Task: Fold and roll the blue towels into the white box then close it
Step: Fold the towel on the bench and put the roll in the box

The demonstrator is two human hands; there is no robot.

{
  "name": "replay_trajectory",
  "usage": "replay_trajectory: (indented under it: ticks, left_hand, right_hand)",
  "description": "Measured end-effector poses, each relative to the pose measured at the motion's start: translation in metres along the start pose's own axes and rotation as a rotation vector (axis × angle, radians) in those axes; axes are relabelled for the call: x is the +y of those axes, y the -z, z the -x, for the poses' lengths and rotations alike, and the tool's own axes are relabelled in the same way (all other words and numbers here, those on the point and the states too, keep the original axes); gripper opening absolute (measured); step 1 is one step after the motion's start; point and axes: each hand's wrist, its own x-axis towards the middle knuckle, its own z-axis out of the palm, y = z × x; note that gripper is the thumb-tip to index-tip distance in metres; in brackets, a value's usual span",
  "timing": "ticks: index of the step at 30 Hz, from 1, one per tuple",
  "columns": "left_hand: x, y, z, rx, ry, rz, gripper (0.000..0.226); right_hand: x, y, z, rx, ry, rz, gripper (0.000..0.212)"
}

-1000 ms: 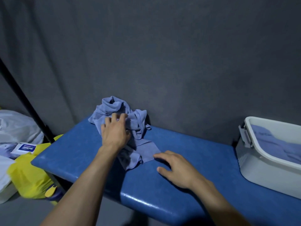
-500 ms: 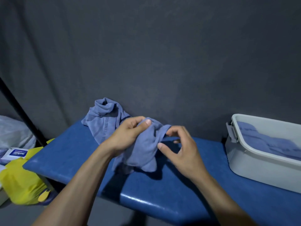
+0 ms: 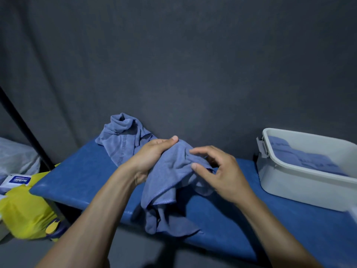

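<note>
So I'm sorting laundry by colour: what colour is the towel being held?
Muted greyish blue, plain; the head view shows the held towel best.

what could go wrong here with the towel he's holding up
The held towel hangs bunched past the blue bench edge; only the left hand grips it, so it may slip to the floor. Spreading it could drag the crumpled towel behind.

place: makeshift recording booth | cues: grey curtain backdrop [image 3: 173, 64]; blue padded bench [image 3: 81, 176]
</note>
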Motion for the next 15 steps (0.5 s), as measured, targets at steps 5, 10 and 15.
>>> replay_trajectory:
  ticks: [5,10,15]
  left_hand:
    - [-0.008,0.01,-0.003,0.099,0.035,0.099,0.03]
    - [-0.022,0.011,0.003,0.407,-0.403,-0.758,0.008]
    - [-0.015,-0.017,0.031,-0.102,-0.364,-0.731,0.017]
  right_hand:
    - [-0.007,-0.004,0.008,-0.148,-0.077,0.036,0.041]
    - [-0.017,-0.001,0.005,0.073,-0.164,-0.035,0.012]
    - [-0.024,-0.007,0.007,0.123,-0.222,-0.116,0.027]
